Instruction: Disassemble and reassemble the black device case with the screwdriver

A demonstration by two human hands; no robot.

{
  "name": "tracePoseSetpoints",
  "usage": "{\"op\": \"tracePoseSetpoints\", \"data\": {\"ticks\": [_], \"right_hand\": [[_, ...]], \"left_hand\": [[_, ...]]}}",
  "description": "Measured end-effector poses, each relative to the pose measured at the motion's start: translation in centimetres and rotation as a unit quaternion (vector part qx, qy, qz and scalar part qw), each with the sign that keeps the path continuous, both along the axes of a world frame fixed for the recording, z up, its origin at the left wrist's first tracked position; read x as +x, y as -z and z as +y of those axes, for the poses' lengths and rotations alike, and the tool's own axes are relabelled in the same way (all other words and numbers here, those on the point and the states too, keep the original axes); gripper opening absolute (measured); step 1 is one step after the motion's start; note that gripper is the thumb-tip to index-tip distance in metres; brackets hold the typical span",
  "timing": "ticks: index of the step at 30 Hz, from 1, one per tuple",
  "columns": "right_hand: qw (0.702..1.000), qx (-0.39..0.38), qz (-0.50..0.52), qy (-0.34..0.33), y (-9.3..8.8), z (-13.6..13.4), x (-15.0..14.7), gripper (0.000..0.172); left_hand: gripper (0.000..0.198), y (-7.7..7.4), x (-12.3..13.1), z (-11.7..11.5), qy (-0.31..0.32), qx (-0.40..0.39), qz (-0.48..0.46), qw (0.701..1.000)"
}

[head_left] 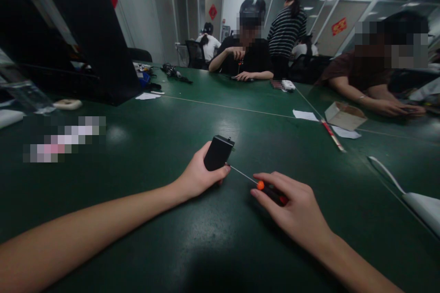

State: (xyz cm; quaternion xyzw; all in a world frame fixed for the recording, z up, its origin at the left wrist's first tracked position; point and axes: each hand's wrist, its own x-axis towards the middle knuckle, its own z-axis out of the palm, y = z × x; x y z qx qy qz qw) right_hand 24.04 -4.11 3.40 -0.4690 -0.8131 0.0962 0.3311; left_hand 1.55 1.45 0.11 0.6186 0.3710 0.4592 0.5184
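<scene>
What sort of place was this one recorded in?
Probably a shared office or workroom: a large green table with people seated at it, a black chair beyond, and framed partition walls.

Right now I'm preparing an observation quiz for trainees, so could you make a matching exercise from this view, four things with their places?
1. matte black rectangular box
2. screwdriver with black-and-orange handle
3. open beige cardboard carton
4. tangled black cables

A. by a white paper sheet
B. in the left hand
C. far part of the green tabletop, left of centre
D. in the right hand

Pairs: 1-B, 2-D, 3-A, 4-C
</scene>
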Motion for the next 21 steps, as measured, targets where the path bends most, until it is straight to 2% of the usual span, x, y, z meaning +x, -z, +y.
{"op": "tracePoseSetpoints", "data": {"ticks": [5,11,14,18,21], "right_hand": [[0.998,-0.058,-0.014,0.013,-0.3,0.0,0.0,0.025],[0.995,-0.092,-0.025,0.030,0.1,0.3,0.0,0.017],[0.992,-0.123,0.011,0.034,0.6,0.6,-0.1,0.021],[0.988,-0.126,0.085,0.040,0.7,0.6,-0.6,0.036],[0.983,-0.115,0.142,0.011,0.5,0.3,-1.4,0.024]], "left_hand": [[0.033,-0.1,-0.1,-0.2,0.004,0.009,0.007,1.000],[0.036,0.0,0.0,-0.2,0.024,0.013,0.004,1.000],[0.037,0.1,0.6,-0.4,0.027,-0.012,-0.022,0.999],[0.039,0.2,1.4,-0.9,0.031,-0.050,-0.063,0.996],[0.043,0.0,1.6,-1.6,0.038,-0.037,-0.039,0.998]]}}
